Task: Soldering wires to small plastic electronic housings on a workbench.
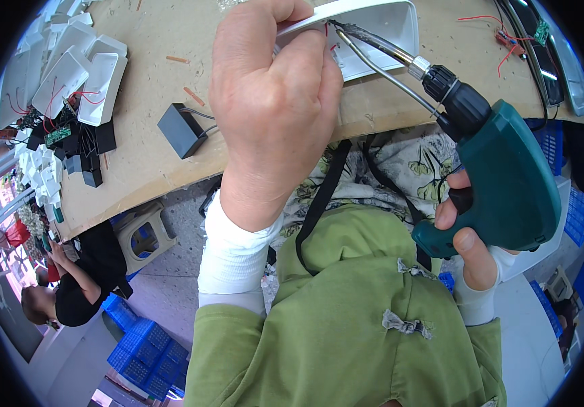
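My left hand [271,95] is closed on the near-left rim of a white plastic casing [393,30], tilted up over the table's edge. My right hand [471,247] grips a green pistol-shaped soldering gun [512,173], with fingers around its trigger. Its dark tip and thin feed tube reach into the casing and meet close to my left fingers, by a short red wire. What exactly the tip touches is too small to make out. A dark grey block [182,131] lies left of my left wrist, its grey leads running under that hand.
White casings [105,85] with red wires, circuit boards and black blocks pile up at the table's left. A green circuit board [541,32] and black strips lie at the right. Another person [82,278] works at lower left, near blue crates [146,353] and a stool [144,234].
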Tool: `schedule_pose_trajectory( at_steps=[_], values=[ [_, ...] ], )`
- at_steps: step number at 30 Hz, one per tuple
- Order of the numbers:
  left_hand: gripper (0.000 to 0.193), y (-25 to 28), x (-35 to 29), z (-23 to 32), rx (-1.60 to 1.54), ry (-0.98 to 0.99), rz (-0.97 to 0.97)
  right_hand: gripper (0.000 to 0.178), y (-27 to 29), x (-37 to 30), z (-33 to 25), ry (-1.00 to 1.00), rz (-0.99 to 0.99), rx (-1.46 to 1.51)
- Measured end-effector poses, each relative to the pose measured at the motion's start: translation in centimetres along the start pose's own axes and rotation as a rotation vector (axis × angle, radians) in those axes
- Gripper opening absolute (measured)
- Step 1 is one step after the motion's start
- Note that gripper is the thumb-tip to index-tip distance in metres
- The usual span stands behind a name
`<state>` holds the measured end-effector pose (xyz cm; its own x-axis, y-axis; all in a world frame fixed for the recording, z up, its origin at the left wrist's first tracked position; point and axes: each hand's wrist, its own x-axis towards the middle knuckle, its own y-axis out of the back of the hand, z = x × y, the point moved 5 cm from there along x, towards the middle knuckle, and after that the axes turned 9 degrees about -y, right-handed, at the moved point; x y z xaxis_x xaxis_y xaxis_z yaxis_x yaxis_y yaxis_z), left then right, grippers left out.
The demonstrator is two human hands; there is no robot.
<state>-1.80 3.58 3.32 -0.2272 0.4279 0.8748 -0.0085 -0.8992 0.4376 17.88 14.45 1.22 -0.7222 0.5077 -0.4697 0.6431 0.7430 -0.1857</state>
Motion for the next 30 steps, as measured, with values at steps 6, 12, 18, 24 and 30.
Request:
schedule_pose_trajectory(
  at_steps=[6,12,18,24,30],
  values=[
    [0.009,-0.2,-0.1,-0.4,-0.117,-0.076,0.138,0.068,-0.2,0.2,0.0,0.03,0.004,-0.007],
    [0.01,-0.5,-0.3,-0.8,-0.236,-0.153,0.274,0.067,-0.2,0.1,0.0,0.031,-0.003,-0.003],
    [0.01,-1.3,-0.6,-1.2,-0.353,-0.231,0.408,0.065,0.4,-0.4,0.2,0.025,0.015,0.017],
    [0.01,-1.8,-0.8,-1.8,-0.475,-0.31,0.54,0.064,0.7,-0.6,0.3,-0.015,0.014,0.0],
    [0.011,-1.8,-0.9,-1.7,-0.518,-0.334,0.576,0.064,0.8,-0.7,0.1,0.018,0.002,0.037]
  ],
)
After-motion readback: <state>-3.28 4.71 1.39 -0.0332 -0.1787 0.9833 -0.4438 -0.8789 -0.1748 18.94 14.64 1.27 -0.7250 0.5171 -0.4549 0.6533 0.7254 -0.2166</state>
